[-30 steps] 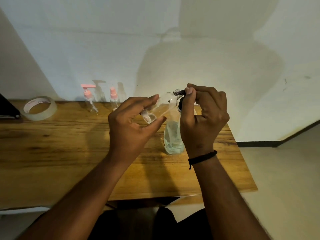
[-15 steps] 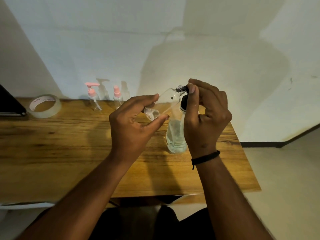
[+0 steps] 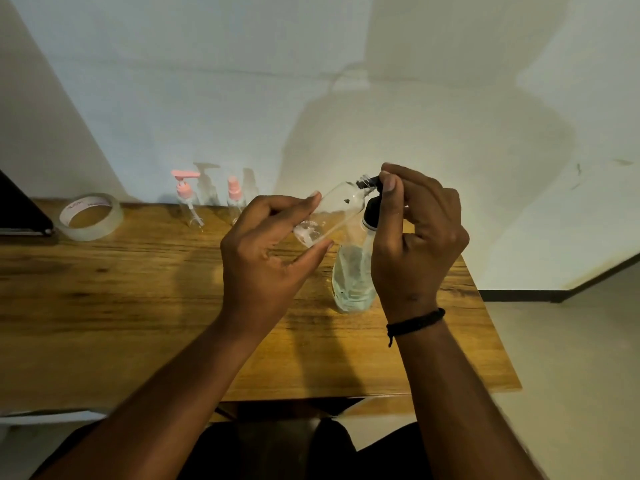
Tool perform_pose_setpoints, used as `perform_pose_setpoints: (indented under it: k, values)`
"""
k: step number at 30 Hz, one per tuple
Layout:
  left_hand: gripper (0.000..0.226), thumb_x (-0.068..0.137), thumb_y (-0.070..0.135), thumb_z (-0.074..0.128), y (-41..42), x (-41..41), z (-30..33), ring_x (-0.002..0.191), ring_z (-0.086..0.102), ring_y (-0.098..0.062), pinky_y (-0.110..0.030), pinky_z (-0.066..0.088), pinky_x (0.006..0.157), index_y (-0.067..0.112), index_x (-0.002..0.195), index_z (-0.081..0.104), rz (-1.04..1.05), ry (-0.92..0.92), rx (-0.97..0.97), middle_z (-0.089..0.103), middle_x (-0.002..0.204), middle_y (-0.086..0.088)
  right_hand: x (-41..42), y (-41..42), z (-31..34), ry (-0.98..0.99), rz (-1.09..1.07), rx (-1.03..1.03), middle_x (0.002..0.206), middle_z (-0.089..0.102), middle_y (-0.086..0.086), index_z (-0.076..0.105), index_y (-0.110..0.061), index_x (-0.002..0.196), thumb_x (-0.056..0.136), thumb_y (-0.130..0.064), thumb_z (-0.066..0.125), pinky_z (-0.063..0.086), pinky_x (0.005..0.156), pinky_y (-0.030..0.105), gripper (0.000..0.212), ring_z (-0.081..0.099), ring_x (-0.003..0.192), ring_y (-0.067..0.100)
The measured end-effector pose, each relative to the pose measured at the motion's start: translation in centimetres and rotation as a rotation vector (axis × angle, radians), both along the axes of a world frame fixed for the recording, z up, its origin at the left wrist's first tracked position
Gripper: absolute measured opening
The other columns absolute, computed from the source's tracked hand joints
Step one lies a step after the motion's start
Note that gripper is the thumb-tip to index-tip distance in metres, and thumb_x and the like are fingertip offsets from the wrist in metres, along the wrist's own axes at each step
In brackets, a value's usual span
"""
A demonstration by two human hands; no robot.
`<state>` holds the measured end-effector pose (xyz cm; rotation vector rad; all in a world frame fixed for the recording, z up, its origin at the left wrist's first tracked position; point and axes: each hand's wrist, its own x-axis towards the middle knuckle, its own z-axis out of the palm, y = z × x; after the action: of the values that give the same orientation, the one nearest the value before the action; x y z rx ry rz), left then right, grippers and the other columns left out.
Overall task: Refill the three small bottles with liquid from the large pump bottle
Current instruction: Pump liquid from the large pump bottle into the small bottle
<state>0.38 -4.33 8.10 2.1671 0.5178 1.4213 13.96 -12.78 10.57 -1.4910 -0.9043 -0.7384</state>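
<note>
The uncapped small bottle (image 3: pixel 334 211), tilted, is pinched by the left hand (image 3: pixel 266 258), its neck at the black nozzle of the large pump bottle (image 3: pixel 353 271) on the tabletop (image 3: pixel 138 306). The right hand (image 3: pixel 415 244) grips the pump head. Filling appears underway; next, steady pumping while keeping the mouth aligned.

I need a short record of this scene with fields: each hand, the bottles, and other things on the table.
left hand: holds small clear bottle, tilted, mouth at the pump nozzle
right hand: grips black pump head of large pump bottle
large pump bottle: upright on wooden table, partly filled
back of table: two pink-topped small bottles
far left: tape roll
</note>
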Motion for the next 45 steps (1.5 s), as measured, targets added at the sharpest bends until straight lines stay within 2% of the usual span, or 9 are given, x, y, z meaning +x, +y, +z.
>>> perform_pose_setpoints:
  k: [5,14,19,23,28,33,35,41,45]
  values:
    - [0.045,0.080,0.014,0.091,-0.3,-0.1,0.1,0.104,0.071,-0.012,-0.024,0.060,0.086,0.001,0.118,0.072,0.018,-0.053,-0.055,0.072,0.112,-0.007,0.4,-0.1,-0.9,0.031,-0.006,0.010,0.098,0.078,0.004,0.079,-0.006,0.094,0.100,-0.008,0.062,0.054,0.070,0.045,0.017,0.069,0.087,0.023]
    - [0.042,0.081,0.014,0.091,-0.1,-0.3,0.1,0.105,0.071,-0.015,-0.032,0.062,0.085,0.000,0.116,0.073,0.008,-0.073,-0.041,0.071,0.112,-0.007,0.1,0.0,-0.1,0.004,0.019,-0.008,0.102,0.079,0.003,0.079,-0.007,0.097,0.101,-0.010,0.061,0.053,0.069,0.048,0.018,0.059,0.094,0.004]
    - [0.042,0.081,0.013,0.090,0.2,-0.6,-0.2,0.104,0.073,-0.016,-0.037,0.064,0.085,0.000,0.118,0.073,-0.001,-0.092,-0.100,0.074,0.111,-0.008,-0.2,0.2,-0.9,0.009,0.037,-0.025,0.106,0.079,0.005,0.079,-0.006,0.100,0.100,-0.007,0.063,0.051,0.078,0.035,0.016,0.069,0.094,0.018]
    - [0.044,0.081,0.012,0.090,0.2,-0.8,-0.3,0.105,0.074,-0.016,-0.040,0.064,0.083,0.001,0.120,0.073,-0.009,-0.096,-0.110,0.075,0.113,-0.009,-0.3,0.0,-0.5,0.004,0.025,-0.041,0.104,0.079,0.003,0.079,-0.007,0.098,0.100,-0.008,0.063,0.051,0.077,0.035,0.016,0.068,0.093,0.019]
    - [0.043,0.083,0.012,0.088,0.2,-0.6,0.0,0.107,0.073,-0.016,-0.037,0.064,0.085,0.000,0.121,0.072,-0.028,-0.101,-0.088,0.074,0.115,-0.010,0.0,0.0,0.3,-0.024,-0.001,-0.045,0.102,0.080,0.004,0.079,-0.007,0.095,0.101,-0.011,0.061,0.047,0.076,0.034,0.020,0.068,0.088,0.023]
    - [0.044,0.083,0.012,0.088,0.1,-0.6,0.0,0.107,0.074,-0.014,-0.037,0.064,0.084,0.000,0.122,0.072,-0.040,-0.100,-0.101,0.074,0.116,-0.009,0.0,0.0,-0.6,0.028,0.023,-0.010,0.103,0.078,0.001,0.079,-0.008,0.097,0.101,-0.010,0.061,0.053,0.073,0.044,0.018,0.061,0.095,0.007]
    - [0.044,0.082,0.013,0.088,0.0,-0.7,0.0,0.106,0.074,-0.011,-0.034,0.064,0.084,0.001,0.122,0.072,-0.035,-0.100,-0.102,0.074,0.115,-0.007,0.0,0.0,-0.9,0.045,0.033,-0.013,0.105,0.077,-0.001,0.079,-0.009,0.098,0.102,-0.011,0.061,0.053,0.073,0.045,0.018,0.062,0.095,0.010]
    - [0.047,0.080,0.012,0.090,-0.3,-0.5,0.2,0.106,0.074,-0.008,-0.026,0.063,0.085,-0.001,0.121,0.072,-0.060,-0.112,-0.146,0.075,0.116,-0.008,0.2,-0.3,-0.3,-0.008,0.000,-0.037,0.106,0.078,0.001,0.079,-0.009,0.098,0.102,-0.011,0.061,0.049,0.075,0.036,0.018,0.060,0.092,0.015]
    - [0.046,0.080,0.008,0.090,-0.1,-0.7,0.2,0.106,0.075,-0.009,-0.027,0.063,0.085,-0.003,0.120,0.071,-0.074,-0.128,-0.170,0.076,0.115,-0.008,0.0,0.0,-0.2,-0.035,-0.035,-0.042,0.109,0.077,-0.002,0.079,-0.010,0.095,0.102,-0.013,0.061,0.043,0.075,0.031,0.020,0.053,0.091,0.015]
